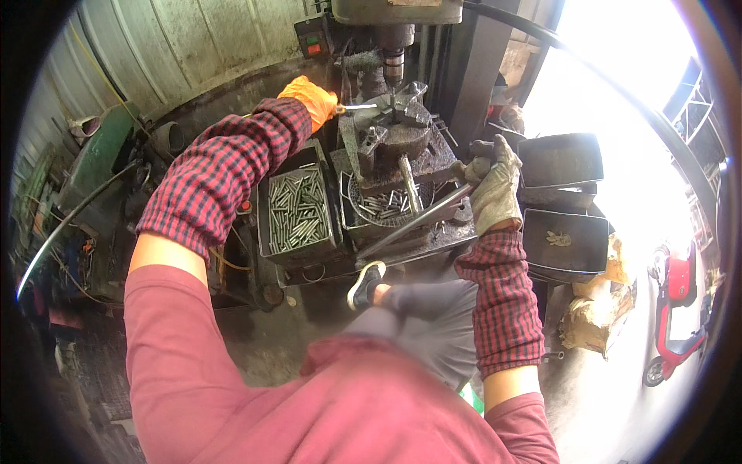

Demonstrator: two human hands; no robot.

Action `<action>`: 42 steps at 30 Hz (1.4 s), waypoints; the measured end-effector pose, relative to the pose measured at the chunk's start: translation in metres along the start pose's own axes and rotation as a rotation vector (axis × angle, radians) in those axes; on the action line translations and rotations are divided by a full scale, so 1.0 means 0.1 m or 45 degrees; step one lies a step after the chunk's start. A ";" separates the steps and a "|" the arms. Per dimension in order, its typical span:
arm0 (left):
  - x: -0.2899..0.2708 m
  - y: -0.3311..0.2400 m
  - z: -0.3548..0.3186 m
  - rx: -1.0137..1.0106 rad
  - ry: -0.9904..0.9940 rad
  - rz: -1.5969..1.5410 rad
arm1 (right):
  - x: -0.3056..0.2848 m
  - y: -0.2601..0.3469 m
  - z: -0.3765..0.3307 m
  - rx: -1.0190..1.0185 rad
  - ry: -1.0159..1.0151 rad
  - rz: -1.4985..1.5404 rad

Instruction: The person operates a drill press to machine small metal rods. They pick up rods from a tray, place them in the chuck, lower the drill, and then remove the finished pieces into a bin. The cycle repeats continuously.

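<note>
An orange glove covers my left hand (311, 100), up at the left of the drill press vise (394, 139). Its fingers are closed on a slim tool (359, 107) with a pale, flat metal end that points right toward the vise; the held end is mostly hidden. Under the drill chuck (393, 66), a dark bit reaches down to the vise jaws. On the right, my right hand (496, 189), in a dirty grey work glove, is closed around the upper end of a long metal lever (417, 223), which slants down to the left.
A metal bin (263, 224) of short steel pins (297, 209) stands left of the press. More pins lie in a round wire basket (352, 203) below the vise. Two dark trays (560, 158) sit at the right. A switch box (312, 39) hangs behind; a red scooter (680, 301) stands far right.
</note>
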State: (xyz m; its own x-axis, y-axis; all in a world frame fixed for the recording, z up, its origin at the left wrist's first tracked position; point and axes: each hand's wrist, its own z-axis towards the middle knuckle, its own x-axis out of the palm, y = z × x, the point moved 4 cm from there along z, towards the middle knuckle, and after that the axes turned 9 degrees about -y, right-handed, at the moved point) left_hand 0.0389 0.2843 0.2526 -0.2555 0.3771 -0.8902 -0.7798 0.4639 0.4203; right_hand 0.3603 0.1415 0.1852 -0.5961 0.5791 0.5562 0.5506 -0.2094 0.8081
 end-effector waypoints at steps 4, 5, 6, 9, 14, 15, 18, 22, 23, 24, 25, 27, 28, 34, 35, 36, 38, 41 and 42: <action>0.09 0.14 -0.03 -0.086 -0.150 0.029 | -0.05 -0.03 0.08 -0.017 0.027 -0.079; 0.12 0.17 -0.05 -0.119 -0.138 0.017 | -0.04 -0.03 0.10 -0.038 0.104 -0.038; 0.14 0.19 -0.08 -0.110 -0.141 0.039 | -0.06 -0.03 0.12 -0.044 0.097 -0.027; 0.20 0.27 -0.23 -0.110 -0.093 0.051 | -0.10 -0.06 0.16 -0.074 0.043 -0.100; 0.54 0.46 -0.86 -0.160 0.147 0.019 | -0.06 -0.07 0.13 -0.030 0.033 -0.020; 0.69 0.47 -1.03 -0.245 0.217 -0.013 | -0.04 -0.06 0.11 -0.049 0.055 -0.029; 1.11 0.47 -1.55 -0.550 0.059 -0.417 | -0.02 -0.02 0.06 -0.102 0.081 -0.055; 1.95 0.31 -2.36 -1.165 -0.567 -0.817 | -0.02 -0.01 0.00 -0.095 0.101 -0.068; 2.25 0.20 -2.59 -1.309 -0.570 -1.005 | -0.01 0.00 0.00 -0.101 0.101 -0.073; 2.55 0.08 -2.82 -1.403 -0.455 -1.037 | -0.01 -0.01 0.01 -0.090 0.114 -0.075; 2.86 -0.03 -3.02 -1.471 -0.202 -0.982 | 0.00 -0.01 0.02 -0.084 0.125 -0.078; 3.35 -0.28 -3.38 -1.565 0.078 -0.882 | -0.02 -0.03 0.06 -0.062 0.068 -0.098; 3.54 -0.37 -3.53 -1.570 0.175 -0.844 | -0.03 -0.04 0.08 -0.061 0.036 -0.102; 4.02 -0.71 -3.81 -1.816 0.519 -0.725 | -0.12 -0.07 0.18 -0.064 0.037 -0.062; 3.96 -0.74 -3.81 -1.930 0.495 -0.627 | -0.11 -0.07 0.17 -0.066 0.080 -0.077; 3.85 -0.72 -3.78 -1.966 0.438 -0.606 | -0.12 -0.08 0.14 -0.034 0.092 -0.041; 3.43 -0.64 -3.56 -2.054 -0.326 -0.555 | -0.09 -0.04 0.09 -0.082 0.073 -0.111; 2.67 -0.53 -2.87 -1.665 -1.124 -1.181 | 0.02 0.00 0.00 -0.096 0.118 -0.178; 2.43 -0.49 -2.49 -1.466 -1.119 -1.392 | 0.03 0.03 -0.03 -0.143 0.105 -0.197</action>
State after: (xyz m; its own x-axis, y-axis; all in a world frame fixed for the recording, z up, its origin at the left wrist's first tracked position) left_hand -0.1273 0.1533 -0.0278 0.6320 0.7604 -0.1497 -0.4306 0.1840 -0.8836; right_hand 0.3585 0.1401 0.1894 -0.7165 0.5459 0.4342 0.3829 -0.2125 0.8990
